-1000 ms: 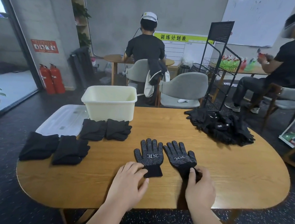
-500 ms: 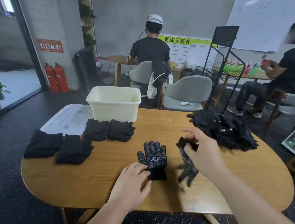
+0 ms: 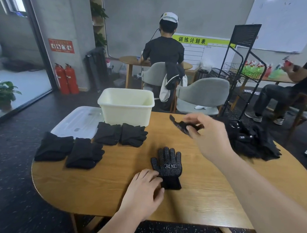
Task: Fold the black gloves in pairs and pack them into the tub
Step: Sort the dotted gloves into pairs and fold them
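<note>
Our left hand sits low in the centre of the frame, fingers relaxed and pressing on the cuff of a black knitted glove with white grip dots and a white label. This glove lies flat on the oval wooden table, its fingers pointing toward the top of the frame. Right of centre and raised above the table, our right hand pinches a second black dotted glove between thumb and fingers. That glove is blurred and hangs clear of the wood, so we cannot tell which way it faces. Four folded black pairs lie in the left half, two in front of the cream plastic tub and two lower left beside a clear plastic lid. No glove shows inside the tub from here. A heap of loose black gloves waits at the right edge. We judge the pairing step to be under way, and several things could spoil it. The light pinch could let the floppy glove slip or twist, so it lands skewed or wrong side up on its mate. If our left hand eases off, the flat glove could slide on the smooth wood and the edges would not match. A careless sweep of the right arm could also drag loose gloves out of the heap.
</note>
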`<control>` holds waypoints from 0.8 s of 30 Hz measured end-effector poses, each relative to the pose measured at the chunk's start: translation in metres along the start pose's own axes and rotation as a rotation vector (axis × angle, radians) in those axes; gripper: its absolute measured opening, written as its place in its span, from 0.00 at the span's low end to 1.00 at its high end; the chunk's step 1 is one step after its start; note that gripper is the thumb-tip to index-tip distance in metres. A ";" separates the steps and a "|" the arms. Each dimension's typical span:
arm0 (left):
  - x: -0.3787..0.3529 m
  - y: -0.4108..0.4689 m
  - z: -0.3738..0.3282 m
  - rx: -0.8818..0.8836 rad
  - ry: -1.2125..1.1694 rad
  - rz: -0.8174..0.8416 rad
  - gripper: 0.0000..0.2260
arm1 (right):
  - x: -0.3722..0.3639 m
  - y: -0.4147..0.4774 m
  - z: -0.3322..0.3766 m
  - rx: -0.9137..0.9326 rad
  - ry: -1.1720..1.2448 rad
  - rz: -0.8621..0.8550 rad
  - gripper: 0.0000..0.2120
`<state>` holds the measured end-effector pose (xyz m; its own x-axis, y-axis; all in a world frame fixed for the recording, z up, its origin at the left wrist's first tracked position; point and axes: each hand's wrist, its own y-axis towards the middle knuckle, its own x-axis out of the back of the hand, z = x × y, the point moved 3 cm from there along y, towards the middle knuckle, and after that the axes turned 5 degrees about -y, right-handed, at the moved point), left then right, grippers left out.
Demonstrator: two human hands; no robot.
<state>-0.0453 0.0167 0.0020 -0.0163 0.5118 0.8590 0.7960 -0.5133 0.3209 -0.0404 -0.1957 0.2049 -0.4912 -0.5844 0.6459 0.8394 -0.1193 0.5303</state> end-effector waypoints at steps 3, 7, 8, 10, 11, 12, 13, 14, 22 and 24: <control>0.002 0.001 -0.002 0.010 -0.007 0.033 0.21 | -0.043 -0.031 -0.016 0.086 -0.026 0.117 0.22; 0.004 0.001 -0.002 0.029 0.012 0.084 0.25 | -0.112 -0.092 -0.071 0.109 -0.327 0.458 0.15; 0.004 0.001 -0.002 0.028 0.017 0.083 0.25 | -0.121 -0.104 -0.079 0.126 -0.340 0.459 0.13; 0.004 0.001 -0.002 0.024 0.029 0.073 0.25 | -0.130 -0.116 -0.089 0.170 -0.342 0.381 0.11; 0.003 0.001 -0.002 0.020 0.036 0.074 0.25 | -0.132 -0.118 -0.092 0.195 -0.367 0.344 0.12; 0.003 0.001 -0.002 0.016 0.042 0.081 0.25 | -0.134 -0.119 -0.095 0.215 -0.406 0.322 0.13; 0.002 0.001 -0.002 0.013 0.043 0.089 0.25 | -0.135 -0.118 -0.096 0.222 -0.434 0.312 0.14; 0.003 0.000 -0.002 0.013 0.042 0.092 0.25 | -0.135 -0.117 -0.096 0.215 -0.452 0.311 0.16; 0.004 0.001 -0.003 0.015 0.019 0.082 0.22 | -0.099 -0.082 -0.064 0.101 -0.289 -0.070 0.07; 0.004 0.000 -0.003 0.013 0.013 0.065 0.21 | -0.105 -0.098 -0.064 0.265 -0.363 0.019 0.07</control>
<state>-0.0467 0.0167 0.0064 0.0276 0.4686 0.8830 0.8035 -0.5359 0.2593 -0.0566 -0.1740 0.0498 -0.5657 -0.2596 0.7826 0.7836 0.1262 0.6083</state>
